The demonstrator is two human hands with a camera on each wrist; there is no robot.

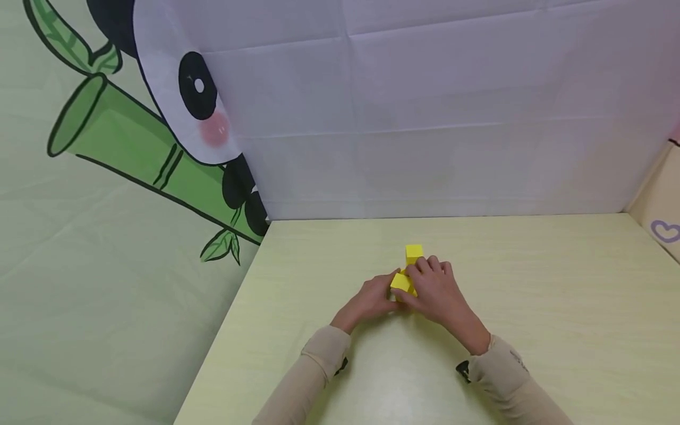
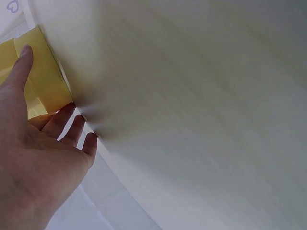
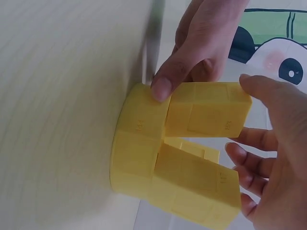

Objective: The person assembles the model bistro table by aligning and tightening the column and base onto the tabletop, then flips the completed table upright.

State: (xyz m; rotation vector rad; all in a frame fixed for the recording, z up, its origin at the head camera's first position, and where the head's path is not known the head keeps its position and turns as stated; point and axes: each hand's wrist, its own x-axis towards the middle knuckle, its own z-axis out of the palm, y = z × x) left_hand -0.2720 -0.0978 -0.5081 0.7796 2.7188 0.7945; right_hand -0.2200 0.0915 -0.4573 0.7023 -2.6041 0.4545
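Several yellow plastic blocks stand together on the table. In the right wrist view a curved base block (image 3: 136, 139) rests on the tabletop, with an upright block (image 3: 206, 112) and a second, slanted-looking upright block (image 3: 196, 184) on it; small numbers are embossed on them. My left hand (image 1: 374, 296) holds the base from the left, thumb on its near face, other fingers around its far side. The right hand (image 1: 440, 292) grips the top of the nearer upright block between thumb and fingers. In the head view that block's top (image 1: 402, 282) shows between the hands.
The pale wooden table (image 1: 558, 295) extends around the hands. A white cloth backdrop (image 1: 451, 118) rises at its far edge, and a printed green bamboo panel (image 1: 133, 159) hangs at the left. Another yellow block top (image 1: 414, 254) shows just beyond the right fingers.
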